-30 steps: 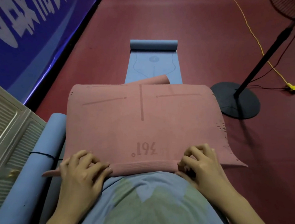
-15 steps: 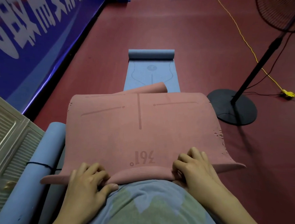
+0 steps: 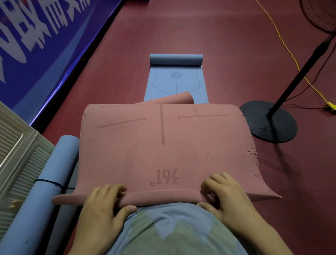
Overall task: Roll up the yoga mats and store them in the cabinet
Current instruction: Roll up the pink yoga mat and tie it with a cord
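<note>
Left hand (image 3: pixel 102 205): fingers curled over the near rolled edge of the pink yoga mat (image 3: pixel 166 146), thumb tucked beneath the roll; it grips the mat at about 7 o'clock of the view. Right hand (image 3: pixel 225 195): fingers bent and pressed onto the same rolled edge, thumb under it, at about 5 o'clock; it holds the mat likewise. Between the two hands the near edge forms a short tight roll lying against the person's blue-grey shirt (image 3: pixel 178 233).

The pink yoga mat rises from that roll and arches away toward 12 o'clock, printed lines and the mark "361°" facing up, inverted to the camera. Its far end curls back on itself at 12 o'clock. The right border shows chipped spots.

Beyond it, at 12 o'clock, a blue yoga mat (image 3: pixel 177 81) lies flat on the red floor (image 3: pixel 206 32), its far end partly rolled.

At 8 o'clock, a rolled blue mat (image 3: pixel 45 189) bound with a dark cord lies just beside the white louvred cabinet (image 3: pixel 10 159).

At 2 o'clock stands a fan stand (image 3: pixel 269 122) with a round black base; a yellow cable (image 3: pixel 282 41) runs across the floor behind it. A blue banner (image 3: pixel 42 35) with white characters lines the wall at 10 o'clock.
</note>
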Available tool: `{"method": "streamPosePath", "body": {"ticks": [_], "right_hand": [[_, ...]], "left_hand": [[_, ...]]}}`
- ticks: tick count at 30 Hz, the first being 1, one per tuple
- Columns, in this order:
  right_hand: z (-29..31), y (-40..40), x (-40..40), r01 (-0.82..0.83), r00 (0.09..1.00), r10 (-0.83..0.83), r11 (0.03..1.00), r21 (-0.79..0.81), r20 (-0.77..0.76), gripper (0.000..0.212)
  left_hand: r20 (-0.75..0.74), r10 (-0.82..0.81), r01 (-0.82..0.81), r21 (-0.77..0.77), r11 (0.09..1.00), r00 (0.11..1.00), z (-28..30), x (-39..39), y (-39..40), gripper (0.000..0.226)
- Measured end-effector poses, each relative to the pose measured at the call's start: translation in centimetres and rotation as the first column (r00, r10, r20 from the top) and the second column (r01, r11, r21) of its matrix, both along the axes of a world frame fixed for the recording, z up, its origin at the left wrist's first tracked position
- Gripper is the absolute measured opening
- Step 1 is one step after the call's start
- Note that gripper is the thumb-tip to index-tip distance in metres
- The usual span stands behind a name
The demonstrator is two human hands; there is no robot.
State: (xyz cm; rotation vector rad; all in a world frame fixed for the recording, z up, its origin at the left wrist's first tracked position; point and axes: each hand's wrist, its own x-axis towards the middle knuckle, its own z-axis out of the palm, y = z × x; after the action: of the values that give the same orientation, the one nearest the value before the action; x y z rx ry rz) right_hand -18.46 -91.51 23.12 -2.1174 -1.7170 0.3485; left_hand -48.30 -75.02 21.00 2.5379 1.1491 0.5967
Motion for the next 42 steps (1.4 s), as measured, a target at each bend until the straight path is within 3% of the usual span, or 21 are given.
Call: {"method": "streamPosePath", "body": {"ticks": [3, 6, 8, 13, 18, 25, 33, 38, 42], "right_hand": [[-0.3, -0.4, -0.3, 0.028, 0.999, -0.028, 1.000, 0.013, -0.024, 0.030], [-0.6, -0.7, -0.2, 0.069, 0.993, -0.067, 0.997, 0.016, -0.098, 0.041], [-0.5, -0.7, -0.1, 0.067, 0.992, -0.063, 0.997, 0.039, -0.111, 0.043], [-1.2, -0.5, -0.3, 0.002, 0.996, -0.011, 0.995, 0.096, 0.091, 0.023], [-1.9, -0.2, -0.4, -0.040, 0.978, 0.009, 0.988, 0.147, 0.208, 0.020], [-1.4, -0.8, -0.6, 0.069, 0.998, -0.065, 0.968, 0.243, -0.028, 0.027], [-3.0, -0.4, -0.7, 0.042, 0.988, -0.080, 0.960, 0.276, 0.130, 0.016], [-3.2, -0.4, -0.8, 0.044, 0.986, -0.088, 0.955, 0.293, 0.141, 0.015], [-3.5, -0.2, -1.3, 0.090, 0.982, -0.140, 0.937, 0.336, 0.126, 0.015]], "left_hand": [[-0.066, -0.049, 0.048, -0.005, 0.999, 0.997, 0.3, -0.4, 0.0, 0.045], [-0.016, 0.072, -0.073, -0.077, 0.994, 0.997, 1.4, -0.4, 0.0, 0.052], [-0.017, 0.048, -0.049, -0.046, 0.998, 0.999, 1.6, -0.3, 0.0, 0.051], [-0.057, -0.072, 0.077, 0.087, 0.993, 0.996, 0.5, -0.5, -0.1, 0.038], [-0.076, -0.093, 0.101, 0.119, 0.988, 0.993, -0.4, -0.1, -0.1, 0.032], [0.003, -0.077, 0.076, 0.078, 0.994, 0.997, -0.4, -0.2, -0.3, 0.032], [-0.075, -0.116, 0.122, 0.087, 0.989, 0.990, -0.9, -0.1, -0.1, 0.033], [-0.119, -0.098, 0.104, 0.045, 0.994, 0.988, -0.9, 0.0, -0.1, 0.029], [-0.056, -0.103, 0.101, -0.045, 0.994, 0.993, -1.2, 0.0, 0.3, 0.029]]}}
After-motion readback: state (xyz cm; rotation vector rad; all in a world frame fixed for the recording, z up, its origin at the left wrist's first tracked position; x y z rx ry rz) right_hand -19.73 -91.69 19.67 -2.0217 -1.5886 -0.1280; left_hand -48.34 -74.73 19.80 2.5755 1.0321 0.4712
